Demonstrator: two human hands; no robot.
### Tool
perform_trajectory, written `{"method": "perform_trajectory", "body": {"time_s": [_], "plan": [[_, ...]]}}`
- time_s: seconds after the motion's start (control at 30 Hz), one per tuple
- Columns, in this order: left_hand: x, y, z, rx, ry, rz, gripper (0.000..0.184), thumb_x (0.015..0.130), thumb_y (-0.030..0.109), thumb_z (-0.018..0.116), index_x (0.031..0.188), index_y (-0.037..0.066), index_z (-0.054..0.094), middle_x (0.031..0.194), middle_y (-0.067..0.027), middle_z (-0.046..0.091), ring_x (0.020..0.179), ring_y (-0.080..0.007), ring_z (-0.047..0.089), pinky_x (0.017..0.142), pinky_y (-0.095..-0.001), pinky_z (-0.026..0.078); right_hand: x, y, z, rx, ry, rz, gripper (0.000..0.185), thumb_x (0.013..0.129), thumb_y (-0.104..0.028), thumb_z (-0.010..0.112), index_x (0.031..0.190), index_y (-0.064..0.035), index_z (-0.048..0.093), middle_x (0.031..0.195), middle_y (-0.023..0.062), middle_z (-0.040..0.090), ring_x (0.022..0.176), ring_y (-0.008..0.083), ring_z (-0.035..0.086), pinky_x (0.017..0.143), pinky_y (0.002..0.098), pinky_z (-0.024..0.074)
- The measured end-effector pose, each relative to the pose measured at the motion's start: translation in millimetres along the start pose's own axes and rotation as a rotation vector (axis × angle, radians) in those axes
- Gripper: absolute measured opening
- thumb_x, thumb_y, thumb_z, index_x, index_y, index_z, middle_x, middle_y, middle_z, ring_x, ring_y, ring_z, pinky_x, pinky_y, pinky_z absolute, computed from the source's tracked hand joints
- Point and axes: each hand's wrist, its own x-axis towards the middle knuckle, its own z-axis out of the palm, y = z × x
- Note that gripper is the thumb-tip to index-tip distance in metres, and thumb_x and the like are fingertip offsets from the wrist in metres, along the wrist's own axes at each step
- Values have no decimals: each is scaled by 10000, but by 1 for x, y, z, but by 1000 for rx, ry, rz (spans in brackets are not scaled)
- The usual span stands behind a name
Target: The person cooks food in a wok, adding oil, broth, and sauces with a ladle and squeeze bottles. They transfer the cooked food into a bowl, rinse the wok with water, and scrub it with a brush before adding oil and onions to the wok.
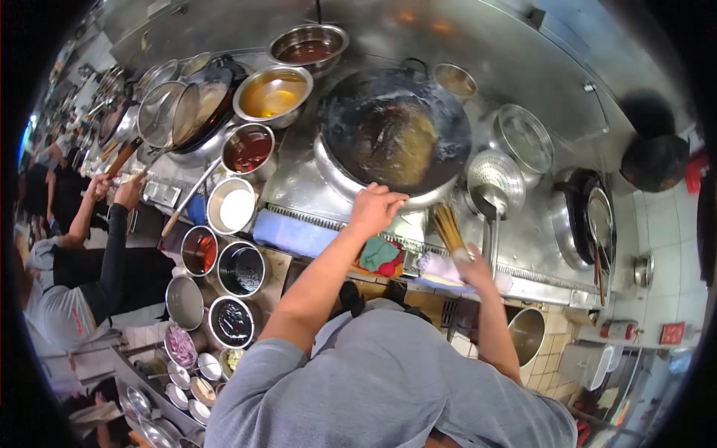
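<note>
A large dark wok (340,112) sits on the burner in front of me, with murky, swirling liquid in its bottom. My left hand (376,211) is closed at the wok's near rim, fingers bent over the edge. To the right of the wok, my right hand (476,270) grips a bamboo wok brush (448,226) by its lower end, bristles pointing up and away from me. The brush is apart from the wok. Just beyond that hand, a perforated skimmer (494,179) lies with its handle toward me.
Bowls of amber liquid (274,93) and dark red liquid (310,51) stand back left. Pots of sauce (250,149) and white powder (231,206) line the left side. A blue cloth (295,233) lies on the front edge. At far left, a co-worker (82,276) handles another wok.
</note>
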Motion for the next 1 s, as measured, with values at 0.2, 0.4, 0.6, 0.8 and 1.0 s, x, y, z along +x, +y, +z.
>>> {"method": "perform_trajectory", "body": {"time_s": [0.2,0.4,0.6,0.8,1.0], "plan": [[-2,0,1,41,11,-45,141,769,220,640,892,199,705,665,-42,539,713,-249,517,624,-375,441,-97,-64,-68,-170,341,-588,581,742,-51,605,1297,-83,437,1026,175,609,947,249,597,851,324,446],[-4,0,1,46,-19,-79,151,773,229,636,907,209,704,700,-10,554,779,-217,524,666,-362,425,24,-188,-23,-708,-5,-808,492,734,-236,645,1211,-163,552,1143,163,571,1038,335,544,896,386,433],[2,2,-5,91,-71,-138,155,782,234,624,915,215,702,724,-8,564,800,-209,529,703,-360,406,181,-304,70,-422,347,-515,338,757,-269,576,1068,-142,604,1013,168,623,923,369,589,793,438,478],[-1,4,-5,112,-163,-206,175,801,288,597,924,221,701,775,-8,585,879,-203,535,754,-391,391,98,-205,41,-619,103,-730,467,741,-343,648,1187,-226,575,989,176,632,920,339,607,833,417,471],[-2,1,2,90,-130,-221,170,781,278,601,903,219,704,789,-22,584,895,-233,550,726,-393,434,201,-283,-8,-942,398,-646,310,768,-319,577,989,-115,654,948,171,641,890,353,611,763,424,487]]}}
